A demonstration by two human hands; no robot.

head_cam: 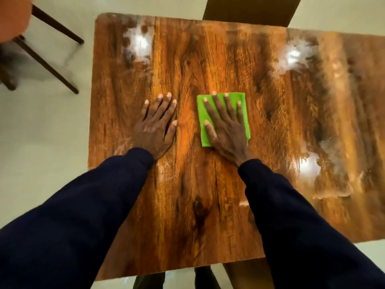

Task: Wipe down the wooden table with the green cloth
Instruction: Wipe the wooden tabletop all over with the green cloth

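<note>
Wooden table: warm orange-brown, with dark brown streaks and knots running along grain; glossy. White patches on it, hazy: two at far side, one at right. Green cloth: bright lime, plain. My left sleeve and my right sleeve: dark navy, plain. Floor: pale cream, faint sheen. Chair legs at far left: dark brown. Blurred shape above them: orange. Chair back beyond table: blackish brown.

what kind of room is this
Probably a dining area in a home: a glossy wooden table, a dark-legged chair beside it, and a pale smooth floor.
</note>
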